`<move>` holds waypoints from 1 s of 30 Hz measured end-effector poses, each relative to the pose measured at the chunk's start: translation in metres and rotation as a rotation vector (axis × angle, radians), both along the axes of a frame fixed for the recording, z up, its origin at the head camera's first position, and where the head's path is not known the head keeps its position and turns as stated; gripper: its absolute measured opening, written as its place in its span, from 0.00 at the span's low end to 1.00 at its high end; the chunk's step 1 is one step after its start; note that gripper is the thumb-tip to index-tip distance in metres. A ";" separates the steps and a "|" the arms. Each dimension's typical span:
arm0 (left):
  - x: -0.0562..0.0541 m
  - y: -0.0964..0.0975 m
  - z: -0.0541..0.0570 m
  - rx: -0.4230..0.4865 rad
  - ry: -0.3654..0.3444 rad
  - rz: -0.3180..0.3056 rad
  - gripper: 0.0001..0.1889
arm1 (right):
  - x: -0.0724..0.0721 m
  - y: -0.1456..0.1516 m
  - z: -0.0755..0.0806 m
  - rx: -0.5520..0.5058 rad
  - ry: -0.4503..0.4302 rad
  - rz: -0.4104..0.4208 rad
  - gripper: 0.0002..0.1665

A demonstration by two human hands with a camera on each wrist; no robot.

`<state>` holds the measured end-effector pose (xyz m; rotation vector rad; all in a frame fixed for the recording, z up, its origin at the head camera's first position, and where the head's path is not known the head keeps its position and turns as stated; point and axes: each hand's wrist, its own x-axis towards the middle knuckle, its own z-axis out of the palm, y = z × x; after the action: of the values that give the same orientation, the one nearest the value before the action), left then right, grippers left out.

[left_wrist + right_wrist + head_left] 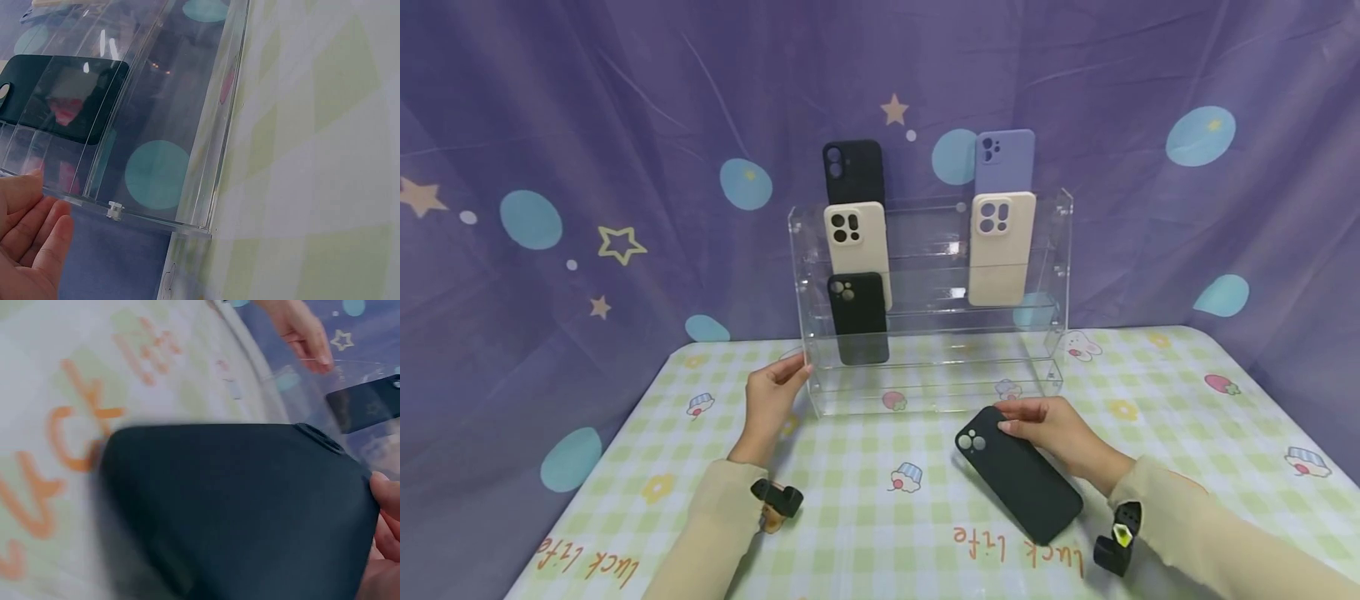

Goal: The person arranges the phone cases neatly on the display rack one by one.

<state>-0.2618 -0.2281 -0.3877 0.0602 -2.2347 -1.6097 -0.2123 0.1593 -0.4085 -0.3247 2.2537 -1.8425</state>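
Observation:
My right hand [1045, 425] pinches a dark phone case [1018, 479] by its upper edge near the camera cutouts. The case is tilted over the tablecloth, its lower end toward me; in the right wrist view the dark case [244, 500] fills the middle, thumb at its corner. My left hand [772, 400] holds the left side panel of a clear acrylic display stand [936, 346] between thumb and fingers. Seen from the left wrist, the fingers [47, 247] lie along the panel's edge. Another dark phone case [861, 321] leans on the stand's lower left tier.
Above that case stand a white case [856, 237] and a black case [854, 171]. On the right side are a white case [1000, 250] and a purple case [1006, 162]. A purple curtain [625, 100] hangs behind the checked tablecloth [850, 508].

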 end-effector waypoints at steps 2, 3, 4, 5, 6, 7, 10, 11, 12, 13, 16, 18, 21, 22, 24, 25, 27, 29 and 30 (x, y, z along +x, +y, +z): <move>0.000 0.000 0.000 0.001 -0.003 0.000 0.13 | -0.002 0.001 0.010 0.005 -0.008 -0.003 0.27; 0.000 0.000 0.000 0.002 -0.005 0.000 0.13 | -0.003 0.002 0.015 0.007 -0.007 -0.007 0.27; 0.000 0.000 0.000 0.004 -0.007 0.001 0.13 | -0.005 0.002 0.020 -0.004 -0.005 -0.007 0.28; 0.000 0.000 0.000 0.006 -0.009 0.003 0.14 | -0.007 0.002 0.026 -0.022 -0.009 -0.011 0.28; 0.000 0.000 0.000 0.007 -0.012 0.004 0.14 | -0.008 0.003 0.032 -0.039 -0.011 -0.017 0.29; -0.003 -0.002 -0.004 0.007 -0.005 0.006 0.14 | -0.010 0.003 0.038 -0.068 -0.009 -0.024 0.29; -0.003 -0.002 -0.004 0.006 -0.005 0.008 0.14 | -0.017 0.005 0.055 -0.190 0.006 -0.053 0.22; -0.004 -0.002 -0.005 0.006 -0.004 0.008 0.13 | -0.018 0.006 0.061 -0.228 0.013 -0.068 0.19; -0.004 -0.002 -0.005 0.006 -0.003 0.006 0.13 | -0.020 0.007 0.066 -0.273 0.024 -0.082 0.17; -0.005 -0.002 -0.005 0.006 -0.001 0.006 0.13 | -0.023 0.008 0.072 -0.320 0.035 -0.095 0.15; -0.005 -0.003 -0.006 0.006 0.006 0.008 0.13 | -0.031 0.008 0.087 -0.458 0.070 -0.129 0.16; -0.005 -0.003 -0.006 0.006 0.012 0.009 0.13 | -0.037 0.008 0.096 -0.549 0.102 -0.149 0.17; -0.004 -0.004 -0.006 0.002 0.017 0.009 0.13 | -0.047 0.006 0.106 -0.652 0.160 -0.179 0.16; -0.004 -0.004 -0.006 0.002 0.018 0.008 0.13 | -0.051 0.006 0.110 -0.682 0.179 -0.192 0.16; -0.004 -0.004 -0.005 0.002 0.016 0.006 0.13 | -0.058 0.004 0.115 -0.739 0.219 -0.218 0.16; -0.004 -0.003 -0.006 0.003 0.015 0.004 0.13 | -0.061 0.003 0.118 -0.768 0.237 -0.227 0.16; -0.004 -0.003 -0.005 0.007 0.013 0.003 0.13 | -0.068 0.000 0.124 -0.822 0.269 -0.240 0.15; -0.004 -0.002 -0.005 0.010 0.011 0.003 0.13 | -0.074 -0.003 0.130 -0.869 0.299 -0.253 0.15; -0.004 -0.001 -0.005 0.006 0.009 0.003 0.13 | -0.078 -0.004 0.132 -0.887 0.312 -0.262 0.15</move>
<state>-0.2663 -0.2294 -0.3928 0.0575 -2.2216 -1.6127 -0.2899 0.1551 -0.2761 -0.4856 1.5256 -3.0401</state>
